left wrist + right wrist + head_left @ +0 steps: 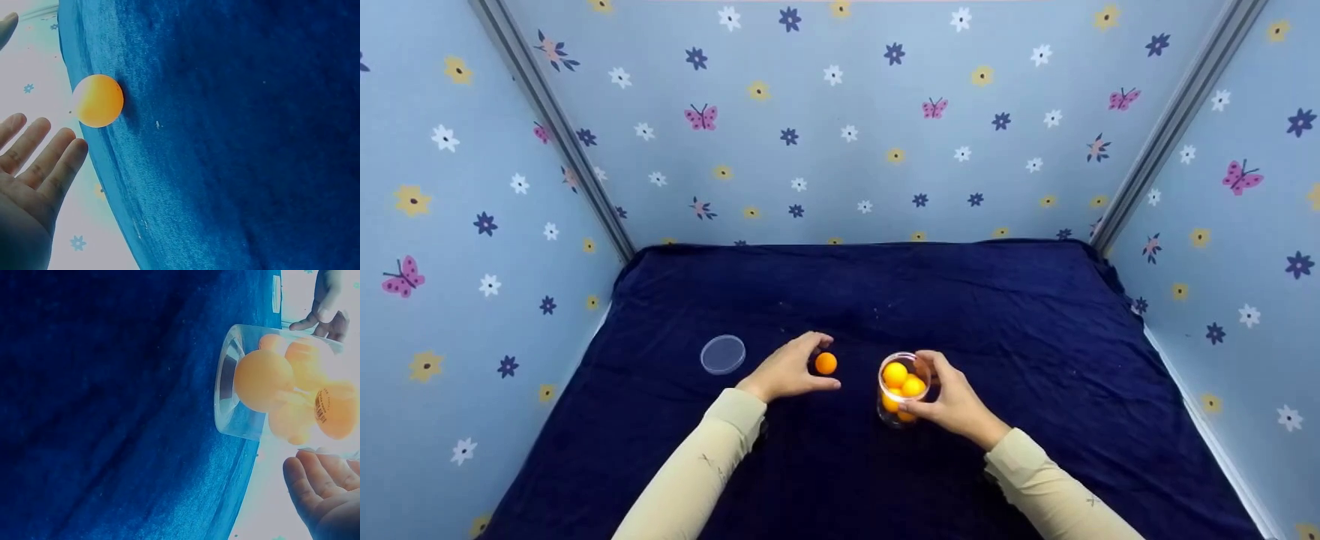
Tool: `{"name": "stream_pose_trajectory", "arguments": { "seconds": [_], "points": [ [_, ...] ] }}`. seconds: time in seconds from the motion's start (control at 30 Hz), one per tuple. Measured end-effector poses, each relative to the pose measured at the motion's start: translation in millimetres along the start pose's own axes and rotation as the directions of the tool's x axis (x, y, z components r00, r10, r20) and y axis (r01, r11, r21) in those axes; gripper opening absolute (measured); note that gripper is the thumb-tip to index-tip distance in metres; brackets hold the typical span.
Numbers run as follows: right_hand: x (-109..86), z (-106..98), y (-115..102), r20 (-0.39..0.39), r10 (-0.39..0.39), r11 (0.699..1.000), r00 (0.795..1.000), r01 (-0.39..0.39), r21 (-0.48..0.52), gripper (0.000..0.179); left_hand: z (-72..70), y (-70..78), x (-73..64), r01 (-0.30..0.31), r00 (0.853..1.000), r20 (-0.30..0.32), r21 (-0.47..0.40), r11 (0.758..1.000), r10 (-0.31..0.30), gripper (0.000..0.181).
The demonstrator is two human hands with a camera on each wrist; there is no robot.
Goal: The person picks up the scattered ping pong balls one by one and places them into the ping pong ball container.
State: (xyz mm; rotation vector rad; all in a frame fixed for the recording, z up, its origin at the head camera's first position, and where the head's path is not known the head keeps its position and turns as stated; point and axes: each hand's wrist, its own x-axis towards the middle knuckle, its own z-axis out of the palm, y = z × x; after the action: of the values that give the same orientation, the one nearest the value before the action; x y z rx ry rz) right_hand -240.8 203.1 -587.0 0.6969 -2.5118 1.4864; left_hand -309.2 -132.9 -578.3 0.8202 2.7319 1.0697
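Note:
An orange ping-pong ball [826, 364] lies on the dark blue cloth. Around it, my left hand [789, 369] is spread with thumb and fingers apart. The left wrist view shows a gap between those straight fingers and the ball [98, 101]. My right hand [958, 401] grips a clear jar [894, 420] near its rim, thumb on the near side and fingers on the far side. Several orange ping-pong balls [264, 381] fill the jar, whose open mouth faces up. Printed lettering shows on one of them in the right wrist view.
A clear round lid [723, 355] lies on the cloth to the left of my left hand. The blue cloth [1005, 315] covers the table and has shallow wrinkles. Flower-patterned walls [840, 97] stand at the back and both sides, with grey posts [562, 135] in the corners.

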Motion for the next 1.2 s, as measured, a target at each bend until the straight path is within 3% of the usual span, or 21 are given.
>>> {"name": "stream_pose_trajectory", "arguments": {
  "seconds": [0.33,0.73,1.2],
  "points": [
    [-0.4,-3.3,-0.2,0.005,-0.001,1.0,1.0,0.001,-0.019,0.096,2.3,-5.0,4.1,0.012,1.0,0.0,0.042,0.999,-0.012,0.083],
    [-1.6,-5.3,1.8,0.005,-0.014,1.0,1.0,0.014,-0.017,0.095,7.0,-9.6,9.2,0.027,1.0,-0.002,0.108,0.994,-0.027,0.076],
    [-7.7,-6.0,6.9,0.011,0.035,0.999,0.999,-0.035,-0.027,0.101,11.9,-14.9,13.1,0.016,1.0,0.011,0.172,0.985,-0.018,0.069]
  ]
}}
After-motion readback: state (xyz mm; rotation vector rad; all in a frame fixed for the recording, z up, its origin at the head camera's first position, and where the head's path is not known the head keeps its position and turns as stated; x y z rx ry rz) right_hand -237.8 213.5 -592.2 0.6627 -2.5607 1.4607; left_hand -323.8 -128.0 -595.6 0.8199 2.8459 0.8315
